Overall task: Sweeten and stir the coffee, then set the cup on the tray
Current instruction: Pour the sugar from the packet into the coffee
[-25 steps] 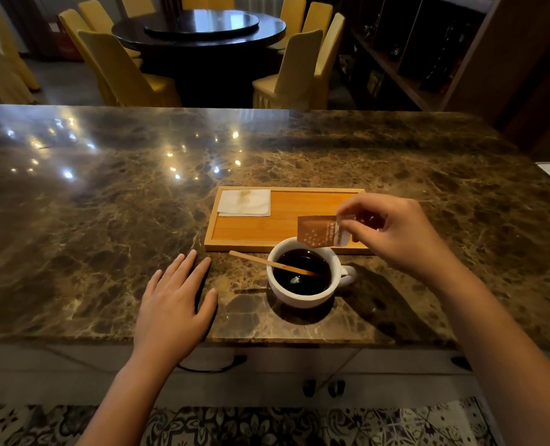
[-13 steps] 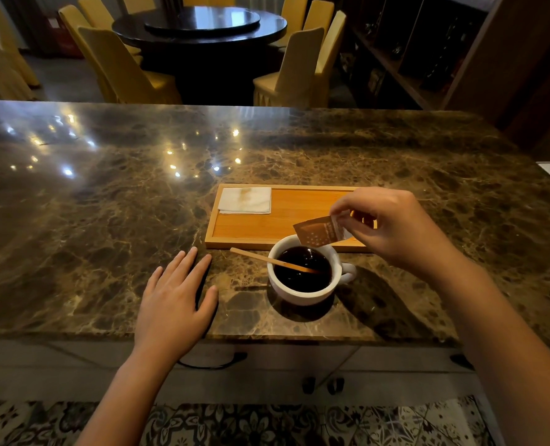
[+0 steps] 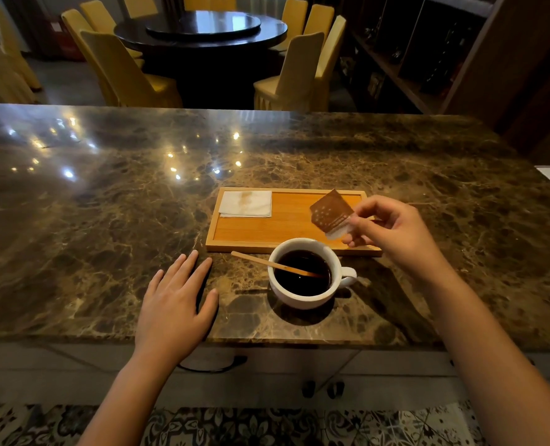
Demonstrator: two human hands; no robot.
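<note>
A dim dining room fills the top of the frame: a dark round table ringed by yellow chairs (image 3: 128, 69), with shelving at the upper right. Across the middle runs a polished brown marble counter (image 3: 90, 201).

Right of centre sits the white cup (image 3: 302, 274) of dark coffee, its handle pointing right. A wooden stir stick (image 3: 267, 263) leans on its rim, long axis running left to right. Just behind the cup lies the wooden tray (image 3: 286, 228), with a folded napkin (image 3: 245, 204) in its left corner.

The right hand (image 3: 392, 230) pinches a brown sugar packet (image 3: 331, 213) above the tray, up and right of the cup. The left hand (image 3: 177, 300) lies flat, fingers spread, closer to the stick's free end, so it looks better placed for stirring.
</note>
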